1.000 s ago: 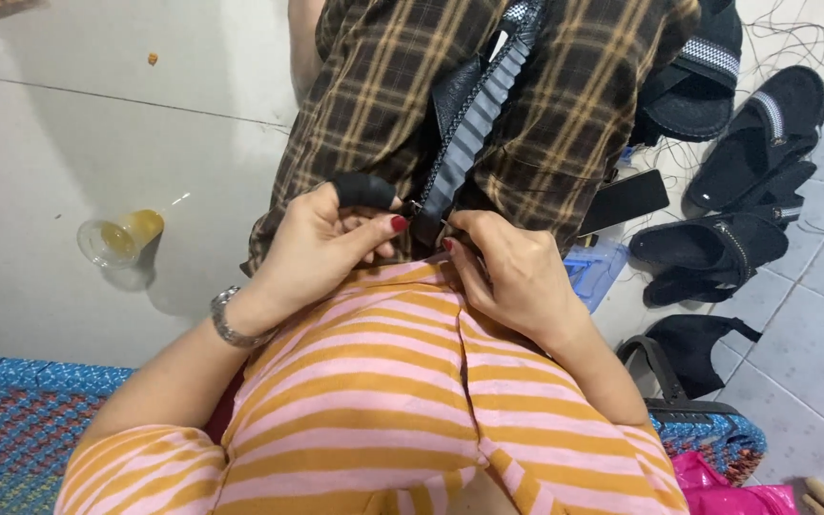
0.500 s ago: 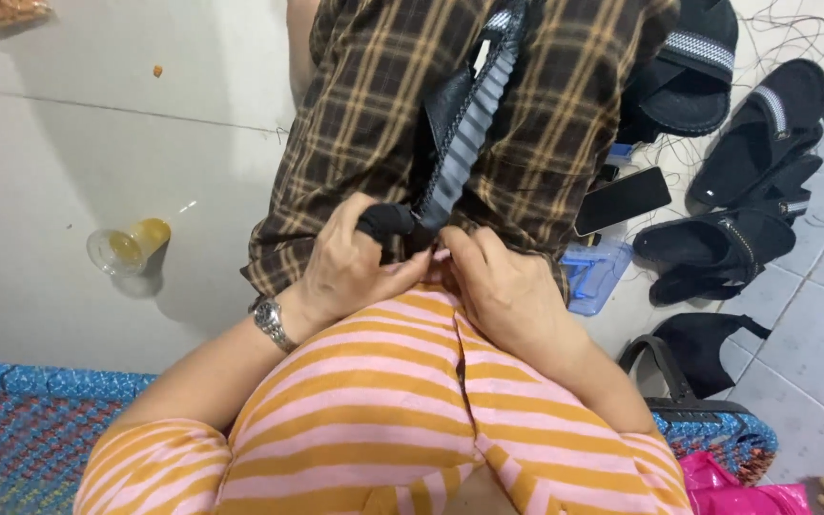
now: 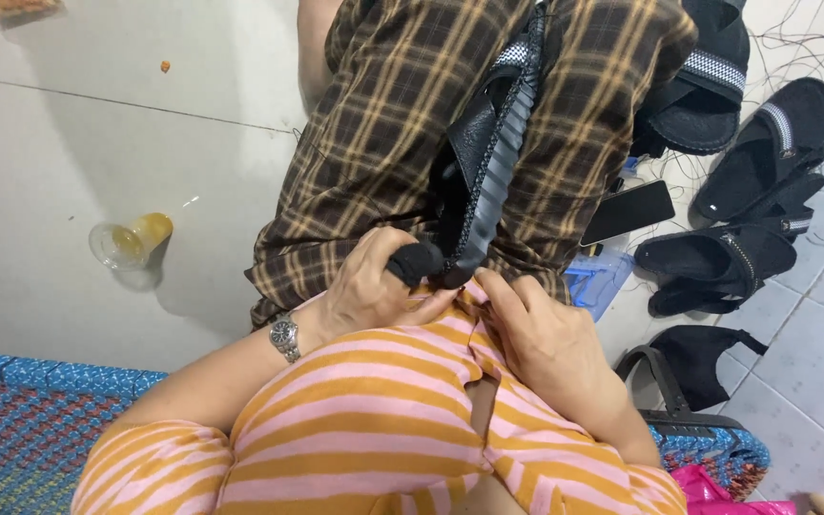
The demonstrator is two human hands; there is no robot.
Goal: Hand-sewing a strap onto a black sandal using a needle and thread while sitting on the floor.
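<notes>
My left hand [image 3: 364,286] grips the sandal's [image 3: 484,181] near end on my lap; right hand [image 3: 550,343] rests just beside it, loose. Edge stitching looks partly done.

Left hand [image 3: 369,286] has rolled over the sandal's [image 3: 484,181] near end and now wraps it, wristwatch [image 3: 284,336] turned into sight. Right hand [image 3: 550,348] slid nearer and right, fingers flatter, off the sandal edge it pinched a second ago.
</notes>
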